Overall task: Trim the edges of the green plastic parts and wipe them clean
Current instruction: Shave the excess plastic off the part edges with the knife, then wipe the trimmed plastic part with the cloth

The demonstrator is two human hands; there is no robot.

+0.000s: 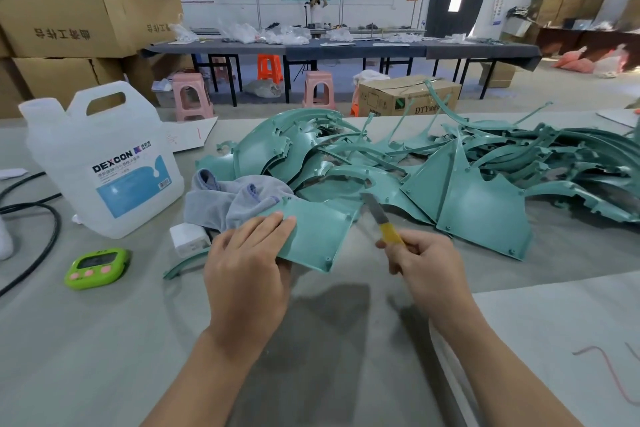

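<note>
Trimming step, apparently under way: the left hand (pixel 247 255) pinches a green panel (pixel 317 236) by its near-left edge, thumb hidden beneath; the right hand (pixel 424 258) is closed round a yellow-handled knife (pixel 381 220), blade blurred at the panel's right edge; the next move seems to call for a steady draw along that edge, blade angled away from the left fingers. The panel is a matte teal, fan-shaped sheet with small pegs near its rim; a grey cloth (pixel 235 199) lies just beyond the left hand; the pile of green parts (pixel 450 166) lies beyond the right.
</note>
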